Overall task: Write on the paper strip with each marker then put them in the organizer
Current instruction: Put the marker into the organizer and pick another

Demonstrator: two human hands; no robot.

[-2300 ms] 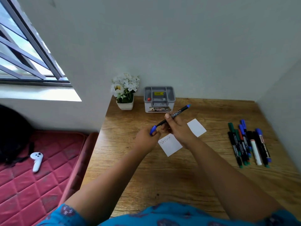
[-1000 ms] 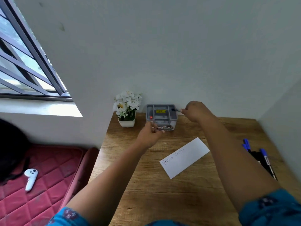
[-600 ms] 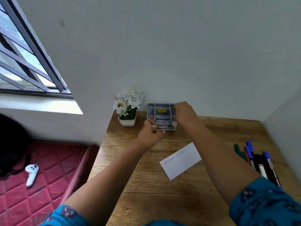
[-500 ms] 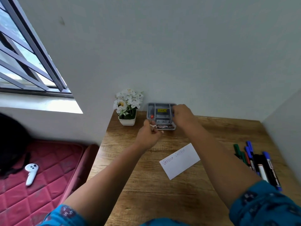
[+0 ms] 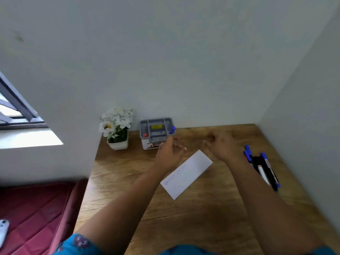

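The grey organizer [image 5: 156, 131] stands at the back of the wooden desk, with a blue-capped marker [image 5: 172, 129] sticking up from its right compartment. My left hand [image 5: 169, 153] hovers just in front of the organizer with relaxed fingers and holds nothing. Motion-blurred, my right hand [image 5: 222, 146] is over the desk to the right of the organizer, loosely curled and empty. The white paper strip [image 5: 187, 173] lies slantwise below both hands, with faint writing at its lower left end. Several markers [image 5: 263, 166] with blue, black and white parts lie side by side at the right, partly hidden by my right forearm.
A white pot of white flowers [image 5: 116, 129] stands left of the organizer. Walls close the desk [image 5: 202, 214] at the back and right. A red mattress [image 5: 33, 214] with a white controller [image 5: 2, 230] lies to the left, under a window [image 5: 16, 115].
My right hand carried the blue-capped marker to the organizer, left it standing in the right compartment, and drew back to the right, empty. My left hand stayed near the organizer's front.
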